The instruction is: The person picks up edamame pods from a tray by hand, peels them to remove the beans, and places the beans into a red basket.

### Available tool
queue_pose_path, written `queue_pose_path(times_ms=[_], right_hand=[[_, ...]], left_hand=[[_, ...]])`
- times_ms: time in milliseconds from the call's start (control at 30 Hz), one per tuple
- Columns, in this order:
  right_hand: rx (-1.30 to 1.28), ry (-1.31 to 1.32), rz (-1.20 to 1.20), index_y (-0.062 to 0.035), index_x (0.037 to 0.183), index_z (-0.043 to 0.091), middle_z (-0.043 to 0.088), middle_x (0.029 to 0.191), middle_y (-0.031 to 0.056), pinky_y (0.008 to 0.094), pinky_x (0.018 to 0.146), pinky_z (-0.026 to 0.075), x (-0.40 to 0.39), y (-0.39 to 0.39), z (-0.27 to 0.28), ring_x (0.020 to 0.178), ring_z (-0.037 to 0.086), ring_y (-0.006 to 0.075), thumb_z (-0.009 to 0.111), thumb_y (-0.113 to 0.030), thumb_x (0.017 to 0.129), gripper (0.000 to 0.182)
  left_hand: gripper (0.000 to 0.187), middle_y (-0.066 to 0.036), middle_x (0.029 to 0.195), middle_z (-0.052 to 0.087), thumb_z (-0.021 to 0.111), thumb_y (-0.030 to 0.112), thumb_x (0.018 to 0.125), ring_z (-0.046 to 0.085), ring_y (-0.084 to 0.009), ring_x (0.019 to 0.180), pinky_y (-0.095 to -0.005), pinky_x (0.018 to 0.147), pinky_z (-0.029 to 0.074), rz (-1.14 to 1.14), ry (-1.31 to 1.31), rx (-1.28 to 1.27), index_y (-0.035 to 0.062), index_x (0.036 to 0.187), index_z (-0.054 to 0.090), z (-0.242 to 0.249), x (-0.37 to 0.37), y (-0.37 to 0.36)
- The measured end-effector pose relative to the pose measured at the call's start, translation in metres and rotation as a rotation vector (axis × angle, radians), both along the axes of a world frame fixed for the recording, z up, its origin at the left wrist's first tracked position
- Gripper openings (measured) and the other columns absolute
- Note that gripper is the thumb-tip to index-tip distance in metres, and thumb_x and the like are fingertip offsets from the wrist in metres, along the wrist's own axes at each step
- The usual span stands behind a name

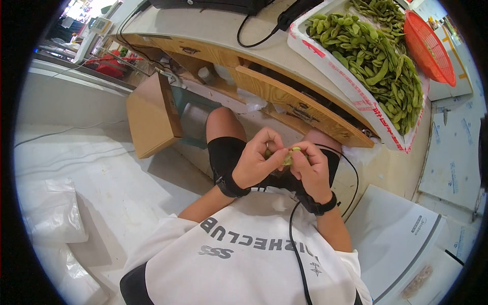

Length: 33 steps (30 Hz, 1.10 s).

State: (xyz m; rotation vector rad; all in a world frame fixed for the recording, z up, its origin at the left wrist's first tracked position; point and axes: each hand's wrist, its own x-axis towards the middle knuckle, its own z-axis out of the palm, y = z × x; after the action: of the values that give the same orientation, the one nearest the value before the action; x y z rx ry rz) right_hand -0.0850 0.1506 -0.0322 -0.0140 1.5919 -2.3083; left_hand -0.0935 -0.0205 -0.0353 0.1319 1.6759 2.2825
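Above my lap, my left hand and my right hand meet with fingers closed in a pinch. Between their fingertips is a small green edamame pod, partly covered by the fingers. A light green bean shows at its upper end, near my right thumb and forefinger. Many more edamame pods lie heaped in a white foam box at the upper right, beyond my right hand.
A red plastic basket rests on the foam box's far right edge. A wooden drawer juts out before my knees. To the left stands a cardboard box; at lower right, a white appliance. A black cable runs over my shirt.
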Motion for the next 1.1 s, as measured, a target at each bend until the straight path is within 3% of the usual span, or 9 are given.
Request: queue_pose_path(times_ms=[133,233,333,433,533,633,833,933,1100], right_hand=[[-0.307,-0.132,-0.126,-0.0003,0.102,0.056,0.046,0.067,-0.0009,0.0182,0.045,0.029,0.000,0.002,-0.009,0.053,0.038,0.0043,0.047,-0.013,0.096,0.016],[-0.397,-0.208,-0.084,0.0002,0.101,0.055,0.043,0.066,-0.0001,0.0175,0.045,0.029,-0.001,0.004,-0.007,0.053,0.037,0.0053,0.045,-0.012,0.095,0.017],[-0.369,-0.228,-0.052,-0.0022,0.101,0.052,0.046,0.067,-0.0016,0.0161,0.044,0.026,-0.002,0.006,-0.004,0.051,0.036,0.0042,0.052,-0.022,0.093,0.021],[-0.240,-0.256,-0.010,-0.0018,0.098,0.057,0.049,0.069,-0.0017,0.0171,0.045,0.028,-0.003,0.005,-0.003,0.052,0.038,0.0036,0.054,-0.017,0.095,0.016],[0.028,-0.103,0.100,-0.0035,0.099,0.056,0.051,0.070,-0.0029,0.0170,0.044,0.025,-0.003,0.002,-0.008,0.051,0.037,0.0027,0.059,-0.021,0.094,0.018],[-0.048,-0.171,0.067,-0.0030,0.096,0.058,0.051,0.070,-0.0043,0.0174,0.044,0.025,-0.003,0.003,-0.005,0.051,0.037,0.0018,0.057,-0.014,0.094,0.011],[-0.145,-0.212,0.081,-0.0026,0.092,0.060,0.052,0.070,-0.0035,0.0173,0.044,0.025,-0.004,0.006,-0.005,0.051,0.037,0.0020,0.053,-0.017,0.096,0.017],[-0.136,-0.267,0.000,-0.0026,0.094,0.062,0.051,0.068,-0.0031,0.0176,0.045,0.027,-0.004,0.005,-0.007,0.051,0.037,0.0026,0.054,-0.020,0.097,0.019],[-0.015,-0.285,0.110,-0.0031,0.093,0.063,0.053,0.069,-0.0043,0.0171,0.047,0.030,0.014,0.021,-0.026,0.054,0.040,0.0020,0.058,-0.020,0.095,0.018]], left_hand=[[0.016,-0.001,0.079,0.058,0.058,0.003,0.091,0.056,-0.0043,0.065,-0.0168,0.057,0.043,0.011,-0.007,-0.037,0.0046,0.098,0.044,0.008,0.001,0.000],[0.016,0.000,0.078,0.057,0.059,0.002,0.091,0.055,-0.0036,0.065,-0.0165,0.057,0.042,0.003,0.033,-0.114,0.0045,0.098,0.045,0.011,0.001,-0.002],[0.017,0.001,0.078,0.056,0.059,0.002,0.090,0.054,-0.0026,0.065,-0.0162,0.058,0.041,0.002,0.063,-0.178,0.0042,0.099,0.045,0.012,0.001,-0.004],[0.017,0.001,0.077,0.055,0.060,0.002,0.089,0.052,-0.0017,0.066,-0.0160,0.059,0.040,0.014,0.166,-0.275,0.0039,0.098,0.046,0.008,0.001,-0.003],[0.016,0.001,0.078,0.055,0.060,0.002,0.088,0.051,-0.0014,0.068,-0.0162,0.060,0.041,-0.001,0.197,-0.304,0.0037,0.097,0.047,0.009,0.000,-0.003],[0.016,0.001,0.078,0.056,0.061,0.002,0.088,0.052,-0.0016,0.069,-0.0165,0.061,0.042,-0.011,0.142,-0.287,0.0033,0.097,0.048,0.011,0.000,-0.004],[0.014,0.001,0.078,0.057,0.060,0.003,0.088,0.052,-0.0014,0.069,-0.0168,0.062,0.042,-0.071,0.182,-0.321,0.0029,0.097,0.049,0.010,-0.001,-0.008],[0.013,0.001,0.077,0.058,0.060,0.004,0.088,0.053,-0.0016,0.069,-0.0169,0.061,0.042,-0.103,0.196,-0.330,0.0028,0.096,0.050,0.011,-0.002,-0.012],[0.014,0.000,0.077,0.060,0.062,0.005,0.087,0.055,-0.0033,0.070,-0.0174,0.062,0.042,-0.268,0.118,-0.292,0.0018,0.097,0.052,0.007,0.009,-0.030]])
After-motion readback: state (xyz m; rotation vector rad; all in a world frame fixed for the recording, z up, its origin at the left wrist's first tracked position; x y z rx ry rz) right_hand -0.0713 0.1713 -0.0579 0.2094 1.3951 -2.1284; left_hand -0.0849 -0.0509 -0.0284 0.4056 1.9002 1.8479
